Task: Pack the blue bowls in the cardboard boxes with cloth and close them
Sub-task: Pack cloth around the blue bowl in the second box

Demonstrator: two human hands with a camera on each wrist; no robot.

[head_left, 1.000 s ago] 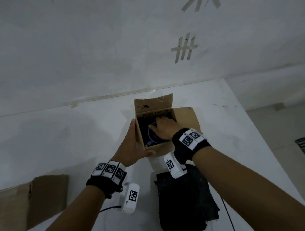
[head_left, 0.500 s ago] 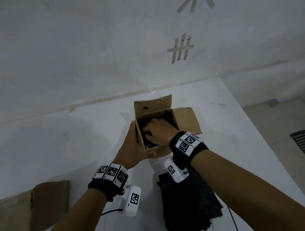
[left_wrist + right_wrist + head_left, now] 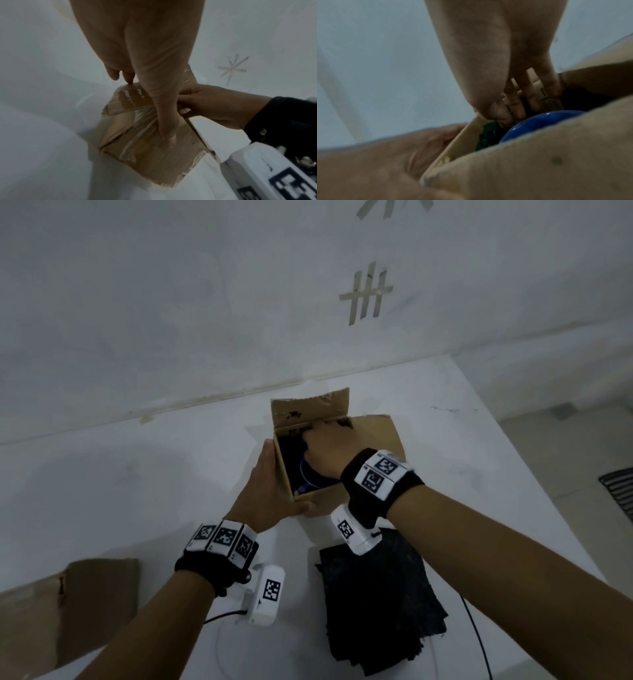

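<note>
Inside cardboard box (image 3: 318,494), right hand (image 3: 329,448) fingers curled beside blue bowl (image 3: 537,121)

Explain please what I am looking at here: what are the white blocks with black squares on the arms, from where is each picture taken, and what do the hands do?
No robot here: a person works with two bare hands. The black wristbands with white printed marker tags carry small cameras. One picture comes from a camera on the head, the other two from each wrist, looking along the fingers.

On the white table stands an open brown cardboard box. The left hand steadies its outer side with straight fingers. The right hand reaches inside, its fingers by the dark cloth lining next to a round blue bowl; whether it grips anything is unclear.

Nearer the person lie a stack of black cloth pieces and a second cardboard box.
</note>
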